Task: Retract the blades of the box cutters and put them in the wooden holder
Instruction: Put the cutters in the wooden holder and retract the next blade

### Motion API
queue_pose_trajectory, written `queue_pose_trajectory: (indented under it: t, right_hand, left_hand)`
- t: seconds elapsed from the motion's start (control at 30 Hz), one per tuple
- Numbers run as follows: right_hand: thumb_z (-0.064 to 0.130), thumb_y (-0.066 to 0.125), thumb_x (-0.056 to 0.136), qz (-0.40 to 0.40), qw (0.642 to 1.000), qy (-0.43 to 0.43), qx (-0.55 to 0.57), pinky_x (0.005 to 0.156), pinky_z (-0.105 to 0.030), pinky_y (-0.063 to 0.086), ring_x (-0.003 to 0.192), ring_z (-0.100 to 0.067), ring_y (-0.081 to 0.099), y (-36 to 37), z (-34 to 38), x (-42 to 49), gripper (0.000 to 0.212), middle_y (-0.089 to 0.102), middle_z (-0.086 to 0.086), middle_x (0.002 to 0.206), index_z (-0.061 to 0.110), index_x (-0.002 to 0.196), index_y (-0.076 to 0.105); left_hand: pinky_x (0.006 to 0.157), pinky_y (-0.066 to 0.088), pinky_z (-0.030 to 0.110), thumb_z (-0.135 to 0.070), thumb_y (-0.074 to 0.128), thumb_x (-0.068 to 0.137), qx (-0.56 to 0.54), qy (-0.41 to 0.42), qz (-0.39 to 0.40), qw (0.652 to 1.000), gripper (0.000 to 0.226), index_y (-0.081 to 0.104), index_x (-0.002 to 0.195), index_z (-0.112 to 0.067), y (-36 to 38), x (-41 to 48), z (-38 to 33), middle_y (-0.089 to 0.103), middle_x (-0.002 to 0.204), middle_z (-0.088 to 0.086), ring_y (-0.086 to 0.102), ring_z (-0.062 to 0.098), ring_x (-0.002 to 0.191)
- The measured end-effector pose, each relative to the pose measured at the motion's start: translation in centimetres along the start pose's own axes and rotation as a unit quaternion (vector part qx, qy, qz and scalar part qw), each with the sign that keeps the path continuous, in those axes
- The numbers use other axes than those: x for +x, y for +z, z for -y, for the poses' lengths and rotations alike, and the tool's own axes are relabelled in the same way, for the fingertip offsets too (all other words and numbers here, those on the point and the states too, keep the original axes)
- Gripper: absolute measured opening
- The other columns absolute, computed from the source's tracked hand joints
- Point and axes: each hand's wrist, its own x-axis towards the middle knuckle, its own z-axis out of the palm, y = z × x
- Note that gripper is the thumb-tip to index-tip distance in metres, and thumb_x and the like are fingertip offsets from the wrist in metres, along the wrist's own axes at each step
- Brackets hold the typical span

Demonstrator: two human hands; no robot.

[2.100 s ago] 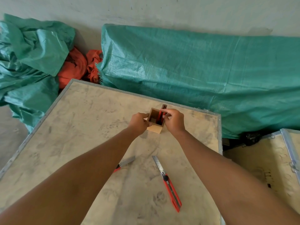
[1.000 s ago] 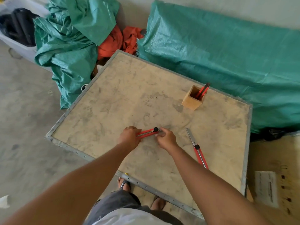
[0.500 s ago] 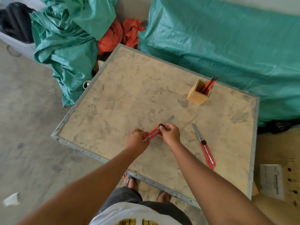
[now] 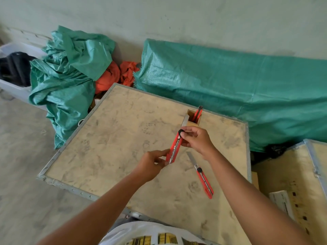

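Note:
Both hands hold a red box cutter (image 4: 174, 148) above the table, its grey blade sticking out toward the wooden holder (image 4: 192, 119). My left hand (image 4: 154, 162) pinches its rear end. My right hand (image 4: 197, 138) grips near the black slider knob at the front. The square wooden holder stands at the table's far side with one red cutter (image 4: 197, 114) upright inside. A second red box cutter (image 4: 203, 177) lies flat on the table to the right of my hands, blade extended toward the far side.
The work surface is a scuffed plywood table (image 4: 106, 147) with a metal rim. Green tarpaulin bundles (image 4: 230, 82) and orange cloth (image 4: 113, 75) lie behind it. Another wooden crate (image 4: 300, 174) stands at the right. Bare concrete floor lies to the left.
Both hands have lifted the cutter off the table and turned it so that it points toward the holder. The camera view has tilted up and shifted.

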Motion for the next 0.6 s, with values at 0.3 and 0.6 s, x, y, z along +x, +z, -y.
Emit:
queue_pose_trajectory:
  t: [0.3, 0.6]
  right_hand:
    - [0.007, 0.073, 0.093, 0.065, 0.994, -0.075, -0.051, 0.076, -0.04, 0.067, 0.096, -0.021, 0.079, -4.9, 3.5, -4.5, 0.024, 0.079, -0.01, 0.109, 0.011, 0.116, 0.076]
    - [0.017, 0.078, 0.089, 0.118, 0.966, -0.147, -0.177, 0.071, -0.029, 0.062, 0.083, -0.008, 0.074, -6.8, 3.0, -8.5, 0.026, 0.081, 0.003, 0.106, 0.021, 0.114, 0.08]
  left_hand:
    - [0.079, 0.063, 0.038, 0.011, 0.065, 0.088, -0.19, 0.075, -0.068, 0.977, 0.044, 0.067, 0.123, -0.016, 3.6, -2.7, -5.4, 0.069, 0.111, 0.005, 0.062, 0.012, 0.073]
    - [0.075, 0.063, 0.03, 0.009, 0.064, 0.089, -0.254, 0.067, -0.087, 0.961, 0.041, 0.066, 0.123, -0.014, 5.9, -4.4, -8.5, 0.078, 0.086, -0.008, 0.072, 0.008, 0.074]
